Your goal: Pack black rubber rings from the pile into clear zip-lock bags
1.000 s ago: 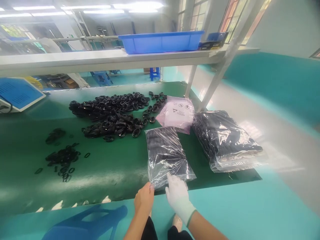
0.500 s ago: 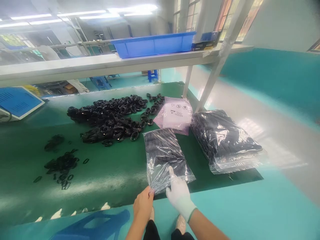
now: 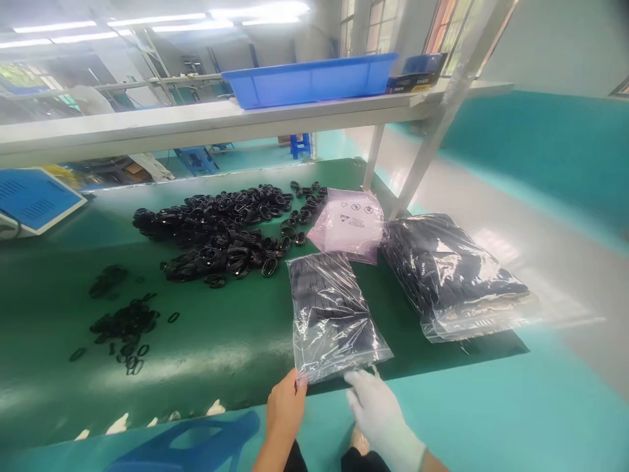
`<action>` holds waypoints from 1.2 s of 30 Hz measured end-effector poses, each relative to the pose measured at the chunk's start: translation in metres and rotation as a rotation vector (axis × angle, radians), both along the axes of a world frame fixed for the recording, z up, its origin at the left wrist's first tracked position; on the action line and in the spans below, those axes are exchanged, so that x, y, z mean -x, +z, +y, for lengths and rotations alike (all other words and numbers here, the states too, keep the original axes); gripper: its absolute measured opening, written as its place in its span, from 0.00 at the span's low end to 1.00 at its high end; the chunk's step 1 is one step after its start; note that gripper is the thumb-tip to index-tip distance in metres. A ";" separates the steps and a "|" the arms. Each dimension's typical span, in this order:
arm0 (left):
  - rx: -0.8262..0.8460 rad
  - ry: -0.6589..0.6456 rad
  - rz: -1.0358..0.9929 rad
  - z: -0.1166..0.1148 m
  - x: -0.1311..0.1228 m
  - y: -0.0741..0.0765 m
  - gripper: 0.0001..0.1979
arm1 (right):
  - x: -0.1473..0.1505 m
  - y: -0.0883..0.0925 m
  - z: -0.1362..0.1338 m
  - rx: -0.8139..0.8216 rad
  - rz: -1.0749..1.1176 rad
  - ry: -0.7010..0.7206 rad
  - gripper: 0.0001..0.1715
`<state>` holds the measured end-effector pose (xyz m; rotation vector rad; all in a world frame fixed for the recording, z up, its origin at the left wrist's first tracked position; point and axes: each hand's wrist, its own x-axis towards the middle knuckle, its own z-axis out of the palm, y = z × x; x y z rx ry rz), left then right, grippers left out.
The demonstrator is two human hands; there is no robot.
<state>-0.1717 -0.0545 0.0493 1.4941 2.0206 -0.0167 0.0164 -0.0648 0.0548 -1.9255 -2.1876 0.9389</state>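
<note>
A clear plastic bag [image 3: 331, 314] filled with black rings lies on the green table [image 3: 221, 334], its open end at the near edge. My bare left hand [image 3: 285, 408] pinches the bag's near left corner. My right hand [image 3: 378, 410], in a white glove, rests at the bag's near right edge, fingers closed on the rim as far as I can see.
A big heap of black rings [image 3: 221, 229] lies mid-table, small clusters [image 3: 122, 324] to the left. A pink bag [image 3: 350, 225] and a stack of filled clear bags [image 3: 452, 275] sit right. A blue tray [image 3: 309, 78] stands on the shelf above; a blue-topped machine [image 3: 34, 200] at far left.
My gloved right hand slid from the top of the bag back and right to its near edge. The left hand kept its pinch on the corner.
</note>
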 end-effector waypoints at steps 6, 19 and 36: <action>0.154 -0.181 -0.192 0.005 0.064 0.017 0.03 | 0.012 0.031 -0.010 0.159 0.118 -0.122 0.12; -0.223 -0.205 -0.056 0.133 0.238 0.020 0.07 | 0.196 0.079 0.084 0.043 0.035 -0.093 0.18; -0.241 -0.695 0.248 0.251 0.247 0.021 0.11 | 0.243 0.003 0.114 0.219 0.109 0.066 0.25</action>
